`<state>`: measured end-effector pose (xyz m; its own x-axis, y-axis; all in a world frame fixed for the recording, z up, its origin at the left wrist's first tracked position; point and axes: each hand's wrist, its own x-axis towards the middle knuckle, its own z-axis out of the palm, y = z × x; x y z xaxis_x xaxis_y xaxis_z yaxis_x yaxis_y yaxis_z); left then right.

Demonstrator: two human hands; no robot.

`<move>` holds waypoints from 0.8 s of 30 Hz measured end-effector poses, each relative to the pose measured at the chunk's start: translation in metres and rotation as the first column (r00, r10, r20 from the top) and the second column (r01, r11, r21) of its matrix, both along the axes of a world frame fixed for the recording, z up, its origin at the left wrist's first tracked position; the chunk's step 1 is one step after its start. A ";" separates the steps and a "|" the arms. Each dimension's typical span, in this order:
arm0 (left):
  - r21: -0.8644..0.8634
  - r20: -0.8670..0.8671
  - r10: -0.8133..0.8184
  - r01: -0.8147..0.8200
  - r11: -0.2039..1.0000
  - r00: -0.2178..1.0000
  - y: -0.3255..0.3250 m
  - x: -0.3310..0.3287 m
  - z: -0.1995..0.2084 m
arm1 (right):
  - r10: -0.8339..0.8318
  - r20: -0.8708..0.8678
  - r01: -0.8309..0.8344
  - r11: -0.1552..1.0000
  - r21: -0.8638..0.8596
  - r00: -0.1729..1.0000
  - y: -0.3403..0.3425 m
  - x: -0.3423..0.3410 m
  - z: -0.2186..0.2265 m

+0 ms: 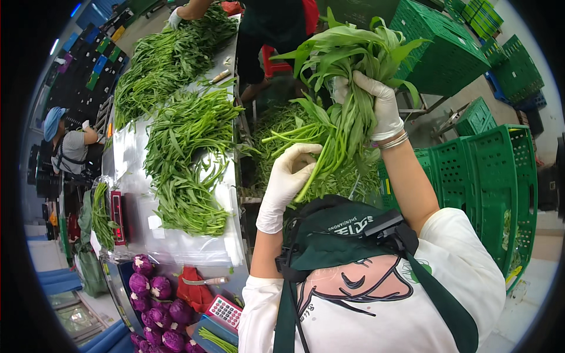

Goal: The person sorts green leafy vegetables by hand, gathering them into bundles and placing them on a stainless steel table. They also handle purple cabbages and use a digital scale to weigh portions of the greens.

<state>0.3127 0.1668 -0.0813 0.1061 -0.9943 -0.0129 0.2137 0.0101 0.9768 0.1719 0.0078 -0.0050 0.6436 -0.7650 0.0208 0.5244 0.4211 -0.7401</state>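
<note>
Greens [360, 115], clasped by right fingers [369, 84]; left fingers [301, 152] half-curled, parted, beside stems [331, 160]. Bunching, apparently; stem alignment next required.

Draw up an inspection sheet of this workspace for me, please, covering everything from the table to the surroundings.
Surface: pale table, partly covered by piled greens and clear plastic.
Job's things: leafy bunch, held up beside the table.
Clutter: knife and red cloth by a calculator; purple cabbages nearby; loose leaves heaped beside the table.
Hands: both gloved; right hand grips the bunch; left hand curls at its stems, grip unclear.
Cables: nothing clearly seen.
Surroundings: green crates on the right; co-worker on the left.
</note>
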 end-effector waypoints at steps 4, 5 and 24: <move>-0.069 0.166 0.022 -0.011 0.998 0.986 -0.003 0.003 -0.009 | -0.071 0.004 0.070 0.993 0.100 0.997 0.005 0.006 0.001; -0.059 0.173 0.023 -0.013 0.998 0.985 -0.004 0.005 -0.012 | -0.079 -0.002 0.079 0.991 0.108 0.997 0.007 0.007 0.002; 0.033 -0.332 -0.135 0.155 0.987 0.933 -0.001 -0.003 0.010 | -0.048 -0.017 0.050 0.992 0.113 0.999 0.011 0.004 -0.002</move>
